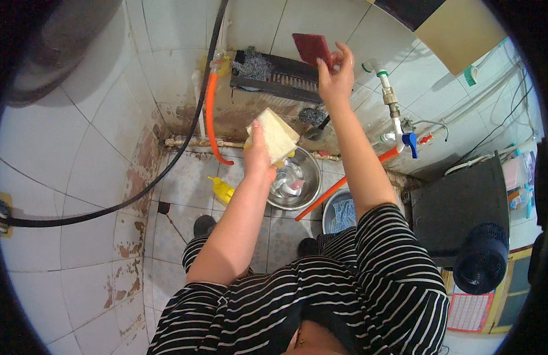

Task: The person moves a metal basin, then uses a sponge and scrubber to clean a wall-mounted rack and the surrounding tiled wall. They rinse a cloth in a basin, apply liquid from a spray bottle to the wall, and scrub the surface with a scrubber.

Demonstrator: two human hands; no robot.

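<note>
My left hand [258, 153] grips pale yellow sponges or folded cloths [277, 135], which overlap one another, above the near side of a metal basin [317, 179]. White and pinkish items and clear material lie inside the basin. Higher and to the right, my right hand [338, 75] pinches a flat dark red pad [311, 49] by its lower right corner, in front of the black wall rack [282, 91]. Grey steel wool [252, 66] lies on the rack's left part. Another steel wool scrubber [312, 116] is below the rack, beside a dark brush-like tool.
An orange hose [210, 115] hangs at left; a second orange hose [320, 202] slants from the blue-handled valve [409, 143]. A yellow bottle [222, 191] and a bucket with blue cloth [344, 216] are on the tiled floor. A black hose [167, 171] curves across the left. A dark-topped cabinet [456, 204] stands right.
</note>
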